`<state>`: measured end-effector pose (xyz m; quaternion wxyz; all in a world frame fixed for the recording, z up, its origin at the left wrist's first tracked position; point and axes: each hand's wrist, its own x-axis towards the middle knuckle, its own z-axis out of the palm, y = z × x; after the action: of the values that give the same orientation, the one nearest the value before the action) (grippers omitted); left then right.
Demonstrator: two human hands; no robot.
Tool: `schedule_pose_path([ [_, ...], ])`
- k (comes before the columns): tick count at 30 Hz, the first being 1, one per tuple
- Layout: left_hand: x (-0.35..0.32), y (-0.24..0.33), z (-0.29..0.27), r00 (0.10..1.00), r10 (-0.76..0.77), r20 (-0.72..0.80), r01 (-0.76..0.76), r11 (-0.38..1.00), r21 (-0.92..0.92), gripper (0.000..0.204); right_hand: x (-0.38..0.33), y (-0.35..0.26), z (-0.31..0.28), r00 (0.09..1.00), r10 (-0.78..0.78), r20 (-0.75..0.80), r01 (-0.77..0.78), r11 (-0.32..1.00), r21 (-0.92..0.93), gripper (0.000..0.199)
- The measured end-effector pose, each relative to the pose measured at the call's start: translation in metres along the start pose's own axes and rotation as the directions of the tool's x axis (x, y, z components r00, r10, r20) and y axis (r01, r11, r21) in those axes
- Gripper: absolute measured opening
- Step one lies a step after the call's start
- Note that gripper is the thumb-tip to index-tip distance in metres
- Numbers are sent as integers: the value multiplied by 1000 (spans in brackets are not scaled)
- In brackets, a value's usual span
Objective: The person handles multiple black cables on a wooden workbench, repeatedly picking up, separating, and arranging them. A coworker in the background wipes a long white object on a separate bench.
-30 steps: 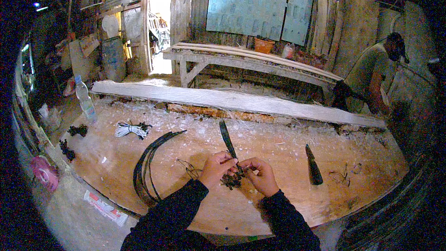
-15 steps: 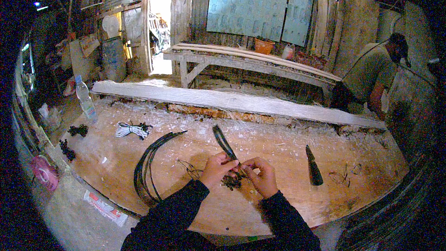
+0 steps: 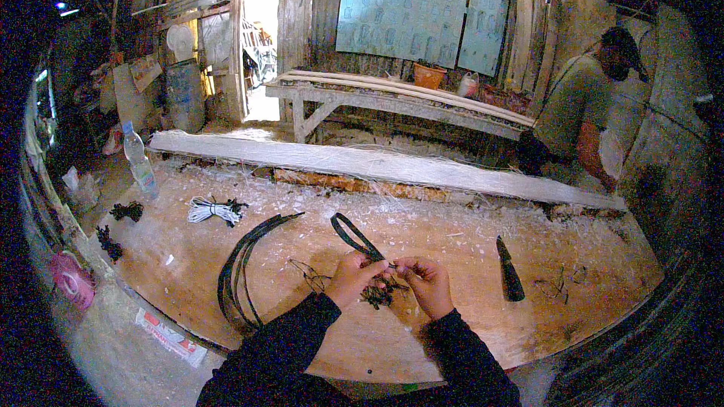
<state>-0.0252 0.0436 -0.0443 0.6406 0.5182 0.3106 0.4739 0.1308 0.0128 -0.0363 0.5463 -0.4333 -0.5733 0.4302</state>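
Note:
Over the middle of the wooden board, my left hand [image 3: 357,280] closes around a bundle of thin black strips [image 3: 353,232]. The bundle bends into a narrow loop that points up and left, beyond my fingers. My right hand [image 3: 427,286] pinches at the bundle's dark end, fingertips almost touching the left thumb. What exactly lies between those fingertips is too small to make out. Just below the hands is a cluster of short dark pieces [image 3: 374,298], partly covered by them. Left of my hands, longer black strips [image 3: 235,275] lie in a curve.
A dark cone-shaped object [image 3: 511,275] and thin wire bits [image 3: 556,285] lie right. At left are a white cord bundle [image 3: 211,211], small black bundles [image 3: 127,211] and a plastic bottle [image 3: 139,160]. Pale fibres [image 3: 362,162] span the far edge. A person [image 3: 577,105] bends beyond.
The black loop has swung left and opened wider. My right hand has shifted slightly while still pinching. The person at the right has moved a little left.

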Motion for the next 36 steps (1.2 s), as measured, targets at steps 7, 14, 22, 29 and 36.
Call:
schedule_pose_path([
  [7, 0, 1, 0, 999, -20, -26, 20, 1000, 21, 13, 0, -6, 3, 996, -88, 16, 89, 974, -207, 9],
  [14, -1, 2, 1, 1000, 30, -2, -29, 994, 105, 14, 3, 6, 1, 995, -95, 30, 100, 961, -259, 6],
  [22, -1, -2, 3, 987, 162, 11, -163, 986, 43, 9, 1, 2, 2, 979, 138, 149, -145, 989, 36, 7],
  [29, 5, -7, 0, 979, 205, 12, -205, 979, 8, 14, -6, -22, 12, 952, 291, 96, -303, 850, 430, 8],
  [36, -5, 10, 6, 996, 70, 53, -79, 978, 193, 15, -8, -35, 14, 972, 229, 42, -219, 838, 499, 10],
])
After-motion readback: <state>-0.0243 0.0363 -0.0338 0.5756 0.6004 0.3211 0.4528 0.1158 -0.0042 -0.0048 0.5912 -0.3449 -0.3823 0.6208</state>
